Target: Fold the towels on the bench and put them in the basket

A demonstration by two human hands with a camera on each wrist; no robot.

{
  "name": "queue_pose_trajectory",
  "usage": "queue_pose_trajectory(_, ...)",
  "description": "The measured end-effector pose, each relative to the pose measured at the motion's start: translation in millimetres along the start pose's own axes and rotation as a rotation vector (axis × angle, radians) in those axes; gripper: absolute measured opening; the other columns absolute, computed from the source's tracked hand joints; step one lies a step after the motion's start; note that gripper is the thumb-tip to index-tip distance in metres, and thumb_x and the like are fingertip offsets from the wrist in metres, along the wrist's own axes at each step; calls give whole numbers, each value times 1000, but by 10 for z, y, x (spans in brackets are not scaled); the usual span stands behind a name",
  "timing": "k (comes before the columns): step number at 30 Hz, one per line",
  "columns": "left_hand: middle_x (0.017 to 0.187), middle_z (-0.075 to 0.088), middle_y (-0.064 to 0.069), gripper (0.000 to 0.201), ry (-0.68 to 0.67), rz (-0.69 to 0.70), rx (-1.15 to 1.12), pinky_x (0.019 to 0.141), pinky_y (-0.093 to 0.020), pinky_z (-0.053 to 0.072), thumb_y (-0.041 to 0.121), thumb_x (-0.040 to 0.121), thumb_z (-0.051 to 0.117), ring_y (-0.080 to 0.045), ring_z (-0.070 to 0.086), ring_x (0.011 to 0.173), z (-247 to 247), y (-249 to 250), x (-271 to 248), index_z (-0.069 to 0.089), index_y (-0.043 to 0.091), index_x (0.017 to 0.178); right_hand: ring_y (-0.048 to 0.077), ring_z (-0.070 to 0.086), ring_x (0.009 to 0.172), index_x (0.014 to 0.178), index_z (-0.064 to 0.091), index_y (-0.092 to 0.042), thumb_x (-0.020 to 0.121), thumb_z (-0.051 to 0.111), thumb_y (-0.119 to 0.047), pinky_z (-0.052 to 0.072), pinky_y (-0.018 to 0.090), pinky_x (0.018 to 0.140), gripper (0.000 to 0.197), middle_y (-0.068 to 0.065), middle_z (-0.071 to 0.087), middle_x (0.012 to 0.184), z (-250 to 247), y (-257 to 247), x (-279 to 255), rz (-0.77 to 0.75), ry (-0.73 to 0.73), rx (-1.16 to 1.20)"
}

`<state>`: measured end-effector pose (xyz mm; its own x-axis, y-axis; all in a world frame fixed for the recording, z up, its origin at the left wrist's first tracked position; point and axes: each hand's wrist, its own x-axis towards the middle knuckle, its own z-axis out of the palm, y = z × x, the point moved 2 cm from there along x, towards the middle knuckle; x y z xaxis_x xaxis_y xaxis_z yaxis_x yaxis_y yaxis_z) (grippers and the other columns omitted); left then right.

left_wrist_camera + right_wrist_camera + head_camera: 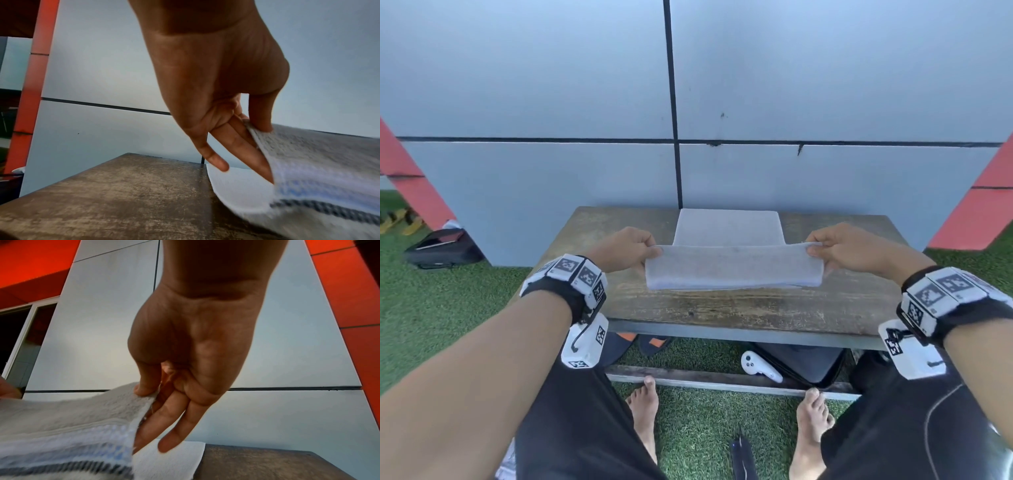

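A white towel (732, 267) hangs stretched between my two hands just above the wooden bench (722, 308); it shows a dark stripe and blue checks near its hem (329, 209) (61, 464). My left hand (650, 251) pinches its left top corner between thumb and fingers (252, 128). On the other side, my right hand (813, 250) pinches the right top corner (146, 392). A second white towel (727, 228) lies flat at the back of the bench, against the wall. No basket is in view.
A grey panelled wall (585, 102) rises right behind the bench. Under the bench lie a white controller (760, 366), a dark case (804, 363) and sandals (650, 342). A black bag (441, 250) sits on the green turf at left. My bare feet (643, 407) stand near the bench's lower rail.
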<state>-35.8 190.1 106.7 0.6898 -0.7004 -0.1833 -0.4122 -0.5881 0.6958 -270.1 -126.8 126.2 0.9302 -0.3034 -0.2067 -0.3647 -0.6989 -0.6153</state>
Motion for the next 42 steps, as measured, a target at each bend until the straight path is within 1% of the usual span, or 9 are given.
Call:
queue_pose_trajectory(6,91,70,-13,21,-173,-52,-147,83,-40,55,17,98,60,-29,68,88,77,-28,-56,60,9,79,30,74,92,102,69,-7,103,52,-24,52,51,98,24,9,76,99,62,67,-72,126,-210,138)
queue_pose_trajectory(9,92,71,-13,18,-135,-56,-180,77,-34,58,17,98,60,-26,69,87,105,-49,10,61,8,83,26,75,88,103,69,-9,103,52,-24,56,49,93,23,7,77,99,68,87,7,132,-164,138)
queue_pose_trajectory(12,89,74,-12,17,-25,-49,-190,86,-42,59,19,97,63,-28,72,86,97,-84,170,63,7,84,20,75,78,99,68,-8,102,53,-21,61,36,75,20,8,76,96,49,88,175,122,-42,140)
queue_pose_trajectory(16,87,76,-14,22,144,-36,-199,84,-44,60,20,95,65,-28,75,79,58,-50,471,66,-2,89,28,74,76,91,62,-2,99,56,-20,60,49,78,20,15,72,91,-38,181,624,79,152,56)
queue_pose_trajectory(22,79,75,-9,18,334,-64,-139,77,-38,61,25,89,71,-26,74,73,-59,-30,1312,69,9,81,16,54,57,82,58,3,96,55,-14,38,17,47,22,6,55,67,-192,296,1458,93,327,-85)
queue_pose_trajectory(28,80,73,-6,14,415,-96,-72,69,-29,57,23,87,70,-19,67,69,13,-144,2279,70,11,80,23,47,66,75,59,5,89,59,-15,36,31,60,25,20,58,66,-199,665,2419,166,382,-112)
queue_pose_trajectory(31,83,70,-7,16,434,-112,4,68,-23,42,21,88,70,-19,62,77,97,-202,2666,71,6,85,22,42,63,71,55,4,86,59,-16,39,32,61,26,10,49,60,-150,855,2770,201,399,-118)
queue_pose_trajectory(36,84,69,-10,20,399,-157,66,70,-26,42,21,89,69,-23,60,78,241,-384,3101,68,1,84,25,50,67,59,50,-16,88,59,-20,45,33,69,30,1,52,61,-26,1110,3135,235,405,-125)
queue_pose_trajectory(42,79,63,-4,16,292,-60,220,58,-25,39,15,88,67,-22,57,77,393,-519,3203,67,2,79,26,57,80,75,63,-19,87,69,-23,40,29,71,14,5,62,82,175,1228,3236,191,387,-209)
